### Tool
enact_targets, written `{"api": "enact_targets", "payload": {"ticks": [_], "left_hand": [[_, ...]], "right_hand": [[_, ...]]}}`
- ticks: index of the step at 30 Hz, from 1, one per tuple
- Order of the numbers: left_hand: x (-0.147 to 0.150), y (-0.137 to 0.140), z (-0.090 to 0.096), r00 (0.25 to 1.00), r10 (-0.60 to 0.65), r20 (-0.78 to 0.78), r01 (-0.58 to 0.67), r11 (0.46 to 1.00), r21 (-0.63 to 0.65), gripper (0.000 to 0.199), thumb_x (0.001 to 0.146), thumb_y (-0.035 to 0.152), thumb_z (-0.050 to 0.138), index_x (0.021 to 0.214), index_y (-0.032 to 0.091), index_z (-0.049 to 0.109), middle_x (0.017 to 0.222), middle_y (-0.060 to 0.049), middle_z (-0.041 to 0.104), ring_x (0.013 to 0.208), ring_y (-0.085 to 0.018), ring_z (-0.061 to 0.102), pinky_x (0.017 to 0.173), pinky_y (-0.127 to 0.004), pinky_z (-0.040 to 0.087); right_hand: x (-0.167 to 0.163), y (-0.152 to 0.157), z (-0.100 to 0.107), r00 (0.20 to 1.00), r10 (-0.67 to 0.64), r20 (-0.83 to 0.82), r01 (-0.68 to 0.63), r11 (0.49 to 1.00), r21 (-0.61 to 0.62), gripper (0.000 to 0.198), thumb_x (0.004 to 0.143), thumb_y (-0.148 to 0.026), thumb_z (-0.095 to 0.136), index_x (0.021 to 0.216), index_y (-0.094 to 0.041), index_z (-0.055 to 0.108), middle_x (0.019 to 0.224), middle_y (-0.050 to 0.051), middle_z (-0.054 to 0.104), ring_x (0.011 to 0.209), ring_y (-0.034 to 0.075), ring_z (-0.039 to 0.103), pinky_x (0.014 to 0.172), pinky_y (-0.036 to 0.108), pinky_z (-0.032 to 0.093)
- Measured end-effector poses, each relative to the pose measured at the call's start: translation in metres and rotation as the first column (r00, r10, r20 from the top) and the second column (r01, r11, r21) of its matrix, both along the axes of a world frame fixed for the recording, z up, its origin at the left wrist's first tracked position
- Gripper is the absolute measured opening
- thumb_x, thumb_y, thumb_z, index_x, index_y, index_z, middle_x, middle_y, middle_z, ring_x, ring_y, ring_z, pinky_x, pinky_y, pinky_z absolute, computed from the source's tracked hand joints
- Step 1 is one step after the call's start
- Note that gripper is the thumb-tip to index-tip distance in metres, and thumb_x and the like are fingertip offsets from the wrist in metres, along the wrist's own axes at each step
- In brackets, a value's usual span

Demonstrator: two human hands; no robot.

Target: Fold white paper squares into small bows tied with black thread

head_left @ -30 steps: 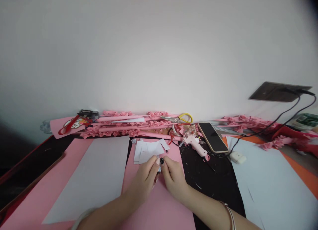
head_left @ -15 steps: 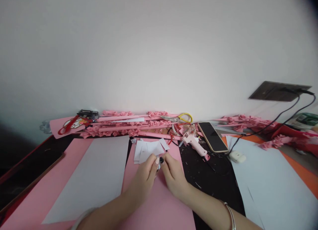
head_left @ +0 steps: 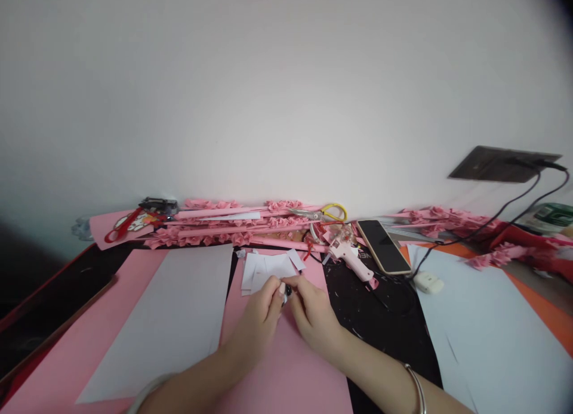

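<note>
My left hand [head_left: 262, 309] and my right hand [head_left: 313, 309] meet over the pink paper sheet [head_left: 293, 372], fingertips pinched together. Between them is a small piece of white paper [head_left: 285, 298], mostly hidden by the fingers, so its folded shape cannot be made out. Both hands are closed on it. Just beyond the fingertips lies a loose pile of cut white paper pieces [head_left: 271, 265]. A tiny crumpled pale bit [head_left: 240, 254] sits at the pile's left corner.
Along the wall lie pink paper flower stems [head_left: 215, 229] and yellow-handled scissors [head_left: 333, 212]. To the right are a pink glue gun [head_left: 353, 262], a phone [head_left: 384, 247], a white case [head_left: 428, 281] and black cables [head_left: 483, 223]. White sheets [head_left: 165, 318] flank the pink one.
My right hand's fingers have shifted slightly, its index finger now reaching over toward the left fingertips. The small paper stays between both hands; everything else is still.
</note>
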State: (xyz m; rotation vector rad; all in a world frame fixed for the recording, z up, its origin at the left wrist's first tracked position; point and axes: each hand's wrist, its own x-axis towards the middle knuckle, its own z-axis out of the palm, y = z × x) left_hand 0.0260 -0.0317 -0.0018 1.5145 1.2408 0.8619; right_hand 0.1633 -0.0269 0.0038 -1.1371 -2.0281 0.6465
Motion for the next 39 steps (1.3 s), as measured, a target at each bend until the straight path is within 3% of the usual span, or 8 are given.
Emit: {"api": "enact_targets", "payload": {"ticks": [9, 14, 19, 29, 39], "left_hand": [[-0.001, 0.0, 0.004, 1.0, -0.003, -0.007, 0.003, 1.0, -0.002, 0.029, 0.09, 0.035, 0.028, 0.065, 0.022, 0.029, 0.056, 0.007, 0.025, 0.049, -0.011, 0.028, 0.047, -0.023, 0.022], [-0.002, -0.001, 0.003, 1.0, 0.011, 0.008, -0.011, 0.999, 0.05, 0.027, 0.091, 0.033, 0.026, 0.067, 0.022, 0.029, 0.057, 0.007, 0.027, 0.05, -0.011, 0.029, 0.048, -0.023, 0.023], [-0.003, -0.002, 0.004, 1.0, 0.004, -0.005, -0.003, 0.998, 0.062, 0.028, 0.092, 0.033, 0.025, 0.067, 0.022, 0.03, 0.056, 0.007, 0.027, 0.05, -0.011, 0.029, 0.048, -0.024, 0.022], [-0.004, -0.002, 0.004, 0.995, 0.004, -0.099, 0.007, 0.995, 0.104, 0.028, 0.092, 0.03, 0.023, 0.066, 0.022, 0.026, 0.058, 0.007, 0.027, 0.052, -0.013, 0.029, 0.05, -0.025, 0.022], [-0.004, -0.002, 0.007, 0.98, -0.073, -0.185, 0.102, 0.983, 0.151, 0.025, 0.091, 0.026, 0.023, 0.066, 0.023, 0.024, 0.058, 0.006, 0.028, 0.053, -0.013, 0.029, 0.052, -0.026, 0.021]], "right_hand": [[0.005, 0.002, 0.005, 0.979, -0.008, 0.202, -0.011, 0.995, 0.096, 0.021, 0.086, -0.013, 0.036, 0.101, -0.017, 0.05, 0.085, 0.006, 0.06, 0.07, 0.017, 0.057, 0.064, 0.026, 0.042], [0.006, 0.001, 0.001, 0.985, -0.01, 0.171, -0.02, 0.984, 0.175, 0.029, 0.086, -0.014, 0.038, 0.114, -0.017, 0.045, 0.086, 0.007, 0.059, 0.072, 0.017, 0.056, 0.066, 0.027, 0.043], [0.007, 0.002, -0.003, 0.992, 0.009, 0.124, -0.035, 0.978, 0.207, 0.027, 0.086, -0.014, 0.04, 0.113, -0.019, 0.046, 0.088, 0.006, 0.06, 0.074, 0.017, 0.055, 0.068, 0.026, 0.043], [0.009, 0.003, 0.003, 0.974, -0.038, 0.225, -0.012, 0.976, 0.216, 0.014, 0.085, -0.016, 0.04, 0.096, -0.015, 0.05, 0.075, 0.003, 0.056, 0.058, 0.014, 0.049, 0.057, 0.023, 0.037], [0.008, 0.006, 0.006, 0.973, 0.043, 0.228, -0.061, 0.996, 0.07, 0.016, 0.088, -0.016, 0.033, 0.076, -0.018, 0.044, 0.072, 0.002, 0.05, 0.063, 0.015, 0.047, 0.059, 0.024, 0.034]]}}
